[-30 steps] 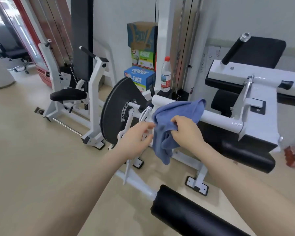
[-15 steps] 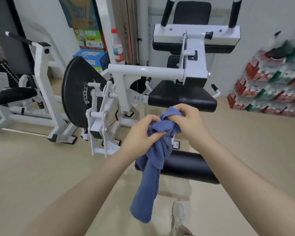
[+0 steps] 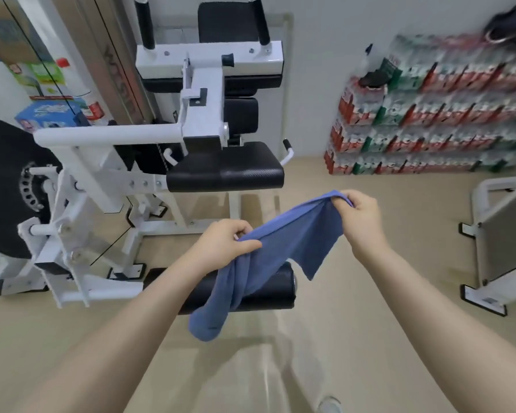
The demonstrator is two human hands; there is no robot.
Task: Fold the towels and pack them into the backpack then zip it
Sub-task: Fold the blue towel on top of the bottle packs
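A person's left hand [image 3: 224, 244] and right hand [image 3: 359, 214] each pinch the top edge of a blue towel [image 3: 283, 248], held in mid-air above bare beige floor [image 3: 355, 323]. A white leg-extension machine [image 3: 197, 120] stands just beyond; stacked drink cartons [image 3: 429, 120] at right are blurred, their labels unreadable.

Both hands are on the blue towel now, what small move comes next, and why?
Probably slide the left hand along the top edge toward the free corner. The right hand pinches one corner, but the towel is bunched at the left hand and its tail hangs twisted, so it is not yet flat enough to fold.
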